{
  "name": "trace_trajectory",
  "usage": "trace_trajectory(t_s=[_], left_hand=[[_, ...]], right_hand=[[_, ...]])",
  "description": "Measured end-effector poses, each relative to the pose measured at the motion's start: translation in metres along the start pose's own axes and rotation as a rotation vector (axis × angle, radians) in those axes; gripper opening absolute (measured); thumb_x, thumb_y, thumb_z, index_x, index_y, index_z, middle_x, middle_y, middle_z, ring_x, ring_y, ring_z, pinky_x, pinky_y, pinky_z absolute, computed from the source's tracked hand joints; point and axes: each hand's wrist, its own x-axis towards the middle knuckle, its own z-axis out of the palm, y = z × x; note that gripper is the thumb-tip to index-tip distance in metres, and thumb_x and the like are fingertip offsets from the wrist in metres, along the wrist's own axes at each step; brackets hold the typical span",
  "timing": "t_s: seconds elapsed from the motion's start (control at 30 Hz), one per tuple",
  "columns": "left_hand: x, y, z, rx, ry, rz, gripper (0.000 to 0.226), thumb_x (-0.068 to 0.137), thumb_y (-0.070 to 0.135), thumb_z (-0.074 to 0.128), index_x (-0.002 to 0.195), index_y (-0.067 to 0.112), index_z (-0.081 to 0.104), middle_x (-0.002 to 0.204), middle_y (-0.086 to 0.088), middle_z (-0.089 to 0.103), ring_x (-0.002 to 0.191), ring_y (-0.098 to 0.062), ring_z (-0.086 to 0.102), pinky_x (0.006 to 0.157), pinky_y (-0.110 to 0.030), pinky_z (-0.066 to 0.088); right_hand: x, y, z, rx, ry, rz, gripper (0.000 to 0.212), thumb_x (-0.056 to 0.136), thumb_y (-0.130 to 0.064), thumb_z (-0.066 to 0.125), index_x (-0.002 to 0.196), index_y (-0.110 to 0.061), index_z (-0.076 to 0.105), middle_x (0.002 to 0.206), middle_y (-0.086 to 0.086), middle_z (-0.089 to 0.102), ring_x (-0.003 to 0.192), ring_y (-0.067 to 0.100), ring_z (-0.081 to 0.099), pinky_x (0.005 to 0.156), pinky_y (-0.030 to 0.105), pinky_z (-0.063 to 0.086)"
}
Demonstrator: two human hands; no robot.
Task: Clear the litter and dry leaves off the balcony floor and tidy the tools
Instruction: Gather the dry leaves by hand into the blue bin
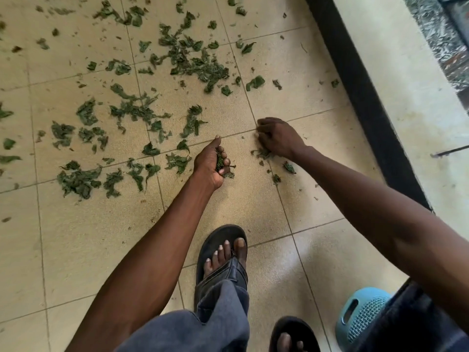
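Note:
Several dry green leaves [193,59] lie scattered over the beige tiled balcony floor [88,237], thickest at the top middle and the left. My left hand [212,163] is low over the tiles, its fingers curled round a small bunch of leaves. To its right, my right hand [275,137] reaches down to the floor with curled fingers on a few leaf scraps [262,153]; whether it holds any I cannot tell. More scraps [289,167] lie just below that wrist.
My feet in black sandals [223,252] stand at the bottom middle, with grey trouser legs over them. A blue perforated plastic basket [360,316] sits at the bottom right. A dark raised kerb [355,85] runs along the right edge of the tiles.

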Motion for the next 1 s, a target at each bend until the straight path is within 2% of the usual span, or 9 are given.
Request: trace_trajectory(t_s=[0.1, 0.23, 0.37, 0.5, 0.67, 0.73, 0.83, 0.93, 1.0], left_hand=[[-0.002, -0.004, 0.004, 0.008, -0.010, -0.005, 0.035, 0.091, 0.035, 0.065, 0.065, 0.019, 0.048, 0.055, 0.003, 0.044, 0.039, -0.009, 0.039, 0.031, -0.015, 0.019], [-0.005, -0.013, 0.010, 0.010, -0.028, -0.023, 0.035, 0.092, 0.034, 0.064, 0.065, 0.019, 0.048, 0.055, 0.004, 0.045, 0.039, -0.009, 0.039, 0.031, -0.016, 0.018], [-0.009, -0.024, 0.012, 0.053, -0.026, -0.045, 0.034, 0.092, 0.035, 0.064, 0.067, 0.019, 0.049, 0.055, 0.003, 0.045, 0.039, -0.009, 0.040, 0.031, -0.016, 0.020], [-0.012, -0.037, 0.011, 0.090, -0.026, -0.076, 0.033, 0.093, 0.035, 0.062, 0.067, 0.018, 0.051, 0.052, 0.003, 0.047, 0.039, -0.009, 0.041, 0.031, -0.015, 0.020], [-0.013, -0.051, 0.016, 0.151, -0.052, -0.098, 0.034, 0.094, 0.040, 0.061, 0.085, 0.008, 0.064, 0.062, -0.001, 0.047, 0.046, -0.009, 0.042, 0.033, -0.015, 0.023], [-0.012, -0.056, 0.022, 0.174, -0.061, -0.080, 0.039, 0.094, 0.045, 0.060, 0.092, 0.006, 0.066, 0.064, -0.002, 0.048, 0.048, -0.009, 0.043, 0.034, -0.015, 0.025], [-0.014, -0.058, 0.031, 0.155, -0.090, -0.050, 0.046, 0.091, 0.055, 0.059, 0.091, 0.010, 0.069, 0.070, -0.006, 0.064, 0.054, -0.015, 0.058, 0.041, -0.018, 0.039], [-0.014, -0.054, 0.035, 0.070, -0.164, -0.095, 0.050, 0.088, 0.058, 0.059, 0.087, 0.009, 0.070, 0.079, -0.009, 0.073, 0.079, -0.025, 0.071, 0.070, -0.034, 0.054], [-0.012, -0.052, 0.036, 0.072, -0.134, -0.094, 0.034, 0.090, 0.043, 0.063, 0.077, 0.012, 0.069, 0.071, -0.006, 0.071, 0.076, -0.024, 0.068, 0.074, -0.034, 0.053]], right_hand=[[-0.020, 0.001, -0.011, -0.003, -0.231, 0.059, 0.077, 0.084, -0.059, 0.063, 0.147, -0.020, 0.040, 0.155, 0.013, 0.031, 0.144, 0.029, 0.027, 0.118, 0.044, 0.026], [-0.054, -0.012, -0.007, -0.103, -0.411, -0.052, 0.077, 0.087, -0.027, 0.066, 0.153, -0.029, 0.026, 0.160, 0.014, 0.017, 0.147, 0.032, 0.013, 0.119, 0.049, 0.022], [-0.091, -0.023, 0.006, -0.268, -0.280, -0.208, 0.041, 0.100, -0.020, 0.045, 0.140, -0.021, 0.050, 0.154, 0.014, 0.032, 0.144, 0.030, 0.028, 0.109, 0.046, 0.042], [-0.105, -0.022, 0.006, -0.385, -0.239, -0.282, 0.036, 0.102, -0.016, 0.043, 0.134, -0.007, 0.056, 0.146, 0.014, 0.045, 0.133, 0.029, 0.044, 0.098, 0.041, 0.050], [-0.088, -0.029, -0.013, 0.315, 0.186, 0.466, 0.023, 0.089, 0.001, 0.056, 0.103, -0.002, 0.074, 0.096, 0.010, 0.073, 0.077, 0.017, 0.067, 0.065, 0.026, 0.051], [-0.086, -0.054, -0.017, 0.537, 0.284, 0.549, 0.020, 0.085, 0.002, 0.060, 0.097, -0.002, 0.076, 0.093, 0.010, 0.075, 0.070, 0.016, 0.067, 0.061, 0.024, 0.053], [-0.088, -0.105, -0.012, 0.602, 0.178, 0.508, 0.018, 0.090, 0.000, 0.059, 0.097, -0.003, 0.075, 0.085, 0.010, 0.073, 0.059, 0.013, 0.063, 0.048, 0.013, 0.047], [-0.088, -0.131, -0.001, 0.441, -0.028, 0.420, 0.033, 0.086, 0.007, 0.048, 0.110, -0.002, 0.069, 0.093, 0.015, 0.071, 0.080, 0.025, 0.067, 0.059, 0.024, 0.045], [-0.090, -0.133, 0.003, 0.395, 0.081, 0.410, 0.034, 0.084, 0.007, 0.048, 0.111, -0.002, 0.066, 0.096, 0.015, 0.071, 0.082, 0.023, 0.065, 0.060, 0.025, 0.040]])
